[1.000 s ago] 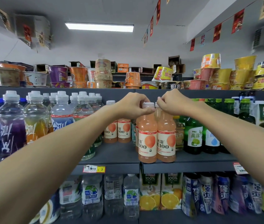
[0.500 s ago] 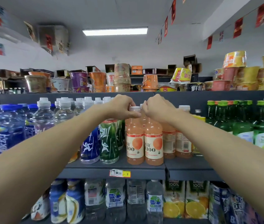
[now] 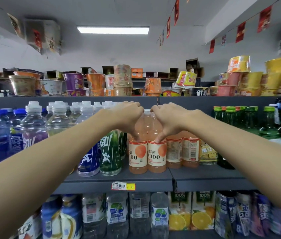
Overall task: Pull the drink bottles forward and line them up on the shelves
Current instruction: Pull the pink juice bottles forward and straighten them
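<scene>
Two orange C100 drink bottles stand side by side on the middle shelf (image 3: 119, 180), a little back from its front edge. My left hand (image 3: 127, 118) wraps the neck of the left C100 bottle (image 3: 137, 156), thumb down on its shoulder. My right hand (image 3: 169, 119) holds the right C100 bottle (image 3: 157, 156) the same way. Two more orange bottles (image 3: 182, 152) stand just to the right, their labels turned away. Fingers hide most of the caps.
Green and blue sports bottles (image 3: 109, 152) touch the left C100 bottle's side; clear and blue bottles (image 3: 33, 125) fill the shelf further left. Green glass bottles (image 3: 267, 121) stand at right. Noodle cups (image 3: 122, 80) sit on the top shelf. Water bottles and juice cartons (image 3: 191, 211) line the shelf below.
The view has shifted, so the bottles sit more central. Both hands have slid from the caps down over the necks, thumbs now on the bottles' shoulders.
</scene>
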Available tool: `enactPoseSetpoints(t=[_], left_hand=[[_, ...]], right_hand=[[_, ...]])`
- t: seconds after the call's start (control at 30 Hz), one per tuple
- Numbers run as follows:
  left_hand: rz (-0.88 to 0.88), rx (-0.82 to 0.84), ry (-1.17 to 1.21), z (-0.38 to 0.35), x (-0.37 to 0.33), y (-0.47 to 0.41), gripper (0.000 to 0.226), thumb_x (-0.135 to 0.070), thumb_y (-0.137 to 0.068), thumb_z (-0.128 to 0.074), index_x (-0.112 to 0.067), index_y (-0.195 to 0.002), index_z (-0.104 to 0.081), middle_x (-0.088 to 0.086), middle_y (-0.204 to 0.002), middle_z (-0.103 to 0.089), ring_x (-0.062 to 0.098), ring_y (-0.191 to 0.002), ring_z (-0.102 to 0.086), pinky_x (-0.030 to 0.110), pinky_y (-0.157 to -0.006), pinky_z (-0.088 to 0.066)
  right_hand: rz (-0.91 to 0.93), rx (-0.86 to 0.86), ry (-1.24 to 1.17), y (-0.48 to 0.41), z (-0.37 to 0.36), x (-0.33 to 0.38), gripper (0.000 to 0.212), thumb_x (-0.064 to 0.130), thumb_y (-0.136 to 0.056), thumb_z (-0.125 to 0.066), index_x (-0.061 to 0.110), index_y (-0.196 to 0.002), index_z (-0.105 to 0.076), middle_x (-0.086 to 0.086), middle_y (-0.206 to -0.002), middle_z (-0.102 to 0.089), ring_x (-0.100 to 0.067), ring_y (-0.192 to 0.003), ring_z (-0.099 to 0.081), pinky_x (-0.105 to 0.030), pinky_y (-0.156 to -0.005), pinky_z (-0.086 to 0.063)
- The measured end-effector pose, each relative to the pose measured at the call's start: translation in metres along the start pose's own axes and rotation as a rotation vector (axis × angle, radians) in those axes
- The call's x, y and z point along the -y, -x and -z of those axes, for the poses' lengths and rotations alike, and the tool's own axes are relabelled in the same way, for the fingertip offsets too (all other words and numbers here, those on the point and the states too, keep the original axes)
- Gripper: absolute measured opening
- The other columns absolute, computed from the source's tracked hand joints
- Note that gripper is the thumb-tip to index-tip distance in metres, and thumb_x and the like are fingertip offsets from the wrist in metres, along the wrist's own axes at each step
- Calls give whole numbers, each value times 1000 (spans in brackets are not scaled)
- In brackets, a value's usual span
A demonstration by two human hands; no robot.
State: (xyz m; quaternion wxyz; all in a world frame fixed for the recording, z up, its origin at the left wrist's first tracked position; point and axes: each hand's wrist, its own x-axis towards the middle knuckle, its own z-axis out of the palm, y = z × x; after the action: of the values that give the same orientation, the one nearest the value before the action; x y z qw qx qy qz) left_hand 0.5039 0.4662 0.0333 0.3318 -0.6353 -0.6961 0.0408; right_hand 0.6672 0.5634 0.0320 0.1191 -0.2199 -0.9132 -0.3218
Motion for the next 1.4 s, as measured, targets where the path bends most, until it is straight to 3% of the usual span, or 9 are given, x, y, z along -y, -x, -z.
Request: enactPoseSetpoints(t=[0.17, 0.4, 0.8, 1.0, 1.1, 1.17, 1.27, 1.4], left_hand=[[26, 15, -68, -5, 1, -5, 97, -76, -54, -79, -17, -127, -55, 1, -116, -56, 21, -105, -54, 35, -94, -46], [78, 35, -68, -21, -5, -19, 83, -59, -67, -82, -10, -127, -51, 7, -120, -59, 24, -108, -56, 33, -91, -44], [105, 132, -144, -23, -11, -37, 66, -51, -72, -84, -19, -124, -60, 4, -115, -60, 21, -105, -58, 35, -90, -47], [128, 136, -137, -23, -12, -35, 75, -55, -72, -83, -15, -129, -55, 5, -122, -57, 24, -114, -56, 38, -98, -45], [159, 55, -6, -25, -17, -33, 110, -66, -71, -77, -3, -148, -30, 15, -145, -42, 32, -134, -42, 43, -112, -36], [141, -89, 146, -26, -24, -31, 119, -64, -75, -74, 0, -155, -12, 19, -156, -28, 35, -144, -31, 46, -118, -29], [46, -224, 349, -27, -37, -32, 111, -46, -75, -76, -5, -156, -13, 16, -155, -29, 33, -142, -31, 46, -116, -32], [-29, -280, 470, -33, -63, -40, 108, -49, -74, -78, -16, -156, -15, 9, -151, -33, 28, -137, -37, 42, -109, -39]], right_hand=[[-13, -52, 54, -13, -9, 4, 108, 81, -63, -71, 11, -141, -44, -9, -134, -50, -27, -123, -50, -38, -103, -39], [-91, -97, 61, -34, -27, 15, 99, 74, -68, -75, 8, -136, -46, -10, -132, -52, -27, -123, -50, -37, -103, -40], [-127, -69, 80, -49, -33, 17, 102, 73, -67, -76, 6, -137, -45, -11, -134, -52, -28, -125, -50, -37, -103, -41], [-108, -92, 103, -43, -32, 16, 99, 76, -70, -71, 7, -137, -45, -11, -135, -54, -28, -125, -51, -38, -104, -40], [-125, -165, 97, -28, -36, 11, 105, 79, -76, -63, 5, -147, -36, -13, -141, -50, -31, -128, -49, -41, -107, -37], [-124, -278, 90, -12, -41, 2, 95, 72, -85, -58, 6, -148, -35, -14, -142, -50, -31, -128, -48, -41, -108, -37], [-114, -405, 64, 15, -49, -13, 69, 54, -90, -58, 8, -140, -47, -15, -138, -52, -32, -126, -48, -43, -108, -36], [-268, -480, -74, 40, -63, -26, 51, 33, -96, -50, 8, -140, -51, -16, -140, -52, -33, -128, -47, -44, -107, -34]])
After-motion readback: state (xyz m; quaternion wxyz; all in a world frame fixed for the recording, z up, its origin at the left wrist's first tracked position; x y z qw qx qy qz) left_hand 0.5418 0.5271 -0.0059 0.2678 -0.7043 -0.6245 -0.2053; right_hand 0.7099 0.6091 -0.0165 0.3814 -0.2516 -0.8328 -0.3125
